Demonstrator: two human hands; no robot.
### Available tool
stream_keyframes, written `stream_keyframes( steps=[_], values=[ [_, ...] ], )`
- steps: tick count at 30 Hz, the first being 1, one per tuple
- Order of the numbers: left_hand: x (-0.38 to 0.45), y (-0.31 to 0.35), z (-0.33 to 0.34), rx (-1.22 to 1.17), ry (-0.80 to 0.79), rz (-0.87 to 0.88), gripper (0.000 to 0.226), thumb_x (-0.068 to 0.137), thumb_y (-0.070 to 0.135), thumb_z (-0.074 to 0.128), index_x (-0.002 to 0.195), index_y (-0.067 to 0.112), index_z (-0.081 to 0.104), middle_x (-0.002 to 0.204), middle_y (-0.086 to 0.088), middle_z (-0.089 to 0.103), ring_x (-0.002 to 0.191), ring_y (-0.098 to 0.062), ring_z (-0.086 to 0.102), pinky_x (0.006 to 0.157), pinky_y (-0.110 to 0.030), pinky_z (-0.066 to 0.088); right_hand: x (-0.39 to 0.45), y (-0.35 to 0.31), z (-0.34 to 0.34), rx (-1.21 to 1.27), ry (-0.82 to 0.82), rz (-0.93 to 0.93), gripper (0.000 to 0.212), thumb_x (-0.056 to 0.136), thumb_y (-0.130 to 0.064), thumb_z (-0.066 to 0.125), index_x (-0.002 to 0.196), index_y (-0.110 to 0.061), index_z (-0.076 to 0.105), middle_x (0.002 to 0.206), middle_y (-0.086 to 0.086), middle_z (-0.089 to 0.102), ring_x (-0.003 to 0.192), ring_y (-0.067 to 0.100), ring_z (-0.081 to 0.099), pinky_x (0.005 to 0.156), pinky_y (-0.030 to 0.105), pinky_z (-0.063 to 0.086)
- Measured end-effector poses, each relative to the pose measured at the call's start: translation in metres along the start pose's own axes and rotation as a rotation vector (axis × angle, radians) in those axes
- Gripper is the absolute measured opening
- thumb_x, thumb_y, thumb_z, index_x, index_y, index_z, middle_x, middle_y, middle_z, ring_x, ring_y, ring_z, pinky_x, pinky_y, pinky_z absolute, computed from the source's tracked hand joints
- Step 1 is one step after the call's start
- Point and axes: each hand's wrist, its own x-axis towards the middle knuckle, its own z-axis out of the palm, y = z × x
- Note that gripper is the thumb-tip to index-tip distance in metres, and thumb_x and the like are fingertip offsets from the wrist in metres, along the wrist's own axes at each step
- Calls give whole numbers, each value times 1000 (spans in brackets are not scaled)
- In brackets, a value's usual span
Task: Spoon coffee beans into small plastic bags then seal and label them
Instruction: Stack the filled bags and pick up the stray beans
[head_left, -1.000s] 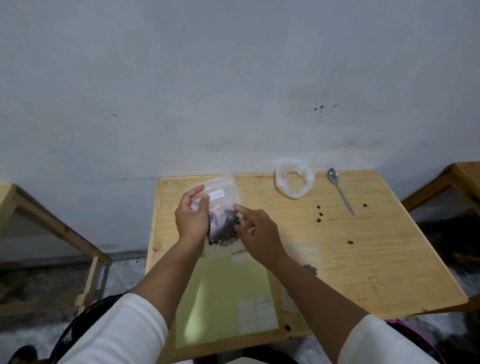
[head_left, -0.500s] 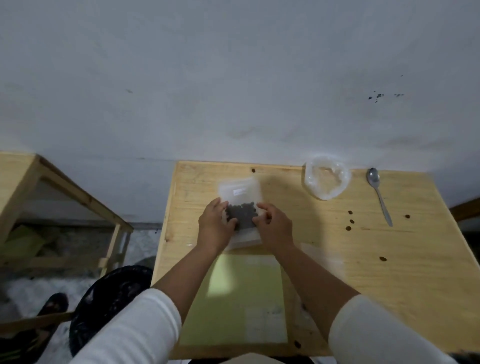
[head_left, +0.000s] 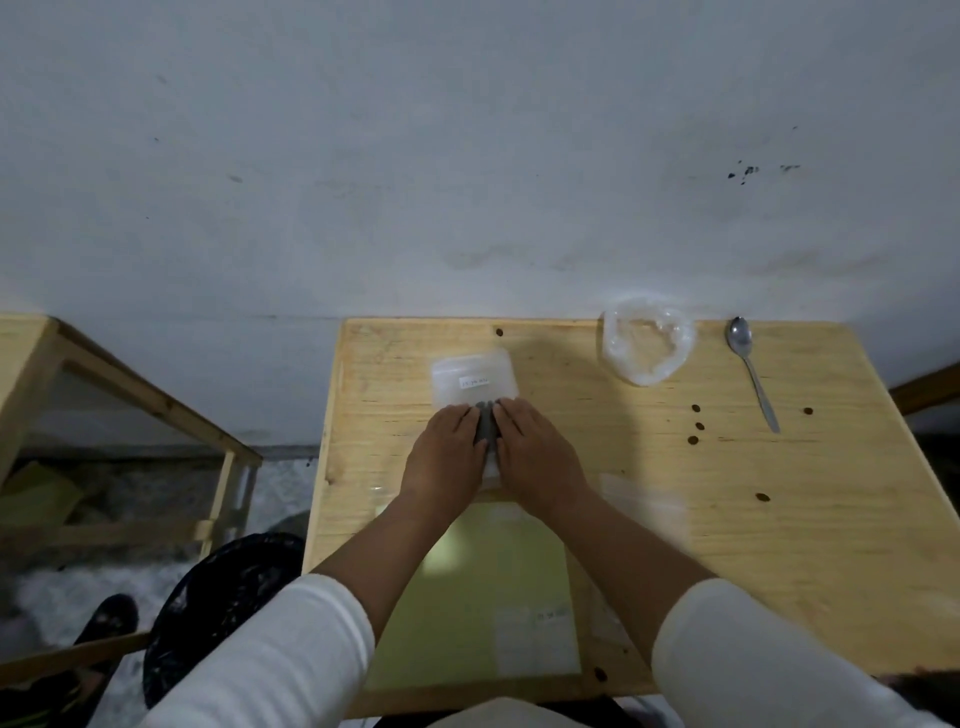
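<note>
Fingers (head_left: 470, 415) of both hands lay flat, pressing the bag (head_left: 474, 383) of beans on the surface (head_left: 675, 519). Labelled already; probably flattening it. Next, let go.

A pale wooden table (head_left: 779, 545) stands against the wall. On it lie a small plastic bag (head_left: 475, 382) bearing a white label, an open crumpled clear bag (head_left: 647, 343) at the far edge, a metal spoon (head_left: 753, 371) to its right, several loose coffee beans (head_left: 696, 426) (scattered near the spoon), and a green sheet (head_left: 483, 597) at the near edge.
</note>
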Motion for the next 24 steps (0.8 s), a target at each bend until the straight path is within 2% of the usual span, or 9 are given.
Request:
stream_keyframes(
  steps=[4,6,7,10,12,14,16,18,24],
  values=[
    [0,14,-10,-45,46,44,41,88,13,55,127,1,53,126,-13,56,118,-28,49,104,-32,35,-15,6,-10,41,16,126,41,81,-16,41,109,5,62,103,20,66,98,32,64,88,37,54],
    [-1,25,-9,-74,52,81,33,78,6,63,110,0,63,110,-16,63,104,-32,58,93,-36,45,-28,14,-8,47,15,226,39,79,-13,46,109,7,61,105,22,65,100,35,64,88,39,54],
    [-1,33,-8,-69,59,113,33,78,5,63,110,-1,63,109,-17,64,103,-32,59,93,-36,46,-37,19,-7,41,11,267,38,76,-12,52,108,7,62,105,22,65,100,35,64,86,39,54],
    [-8,63,-2,-104,-22,165,41,91,16,52,131,7,49,132,-10,52,123,-24,46,103,-31,36,-68,32,-16,58,20,412,41,65,-7,67,103,8,64,101,24,66,93,38,66,75,41,57],
    [-14,81,7,-117,-83,168,44,95,22,46,138,14,41,140,-6,46,128,-20,40,104,-30,33,-94,39,-22,34,68,491,47,58,-8,80,101,5,65,101,23,67,90,37,66,67,38,59],
    [-23,100,17,-113,-158,166,45,95,24,45,139,16,38,140,-5,44,127,-21,40,103,-30,34,-120,45,-25,-6,114,589,52,68,-17,77,114,0,60,118,19,60,104,31,61,78,33,55],
    [-32,113,30,-138,-246,137,45,94,25,45,138,17,38,137,-7,45,124,-23,41,100,-31,36,-143,51,-19,56,22,747,49,90,-26,53,135,-11,42,141,13,37,128,27,38,97,34,43],
    [-41,123,41,-173,-308,91,43,94,26,45,136,17,38,133,-8,47,122,-24,43,97,-31,37,-164,56,-9,109,-24,829,42,94,-31,44,134,-18,43,139,12,35,126,27,33,96,35,41],
    [-50,137,54,-247,-344,36,43,94,25,46,136,16,41,134,-11,46,121,-26,44,97,-33,37,-182,59,3,304,46,934,40,88,-30,60,127,-19,56,131,10,50,121,23,44,100,26,36]
  ],
)
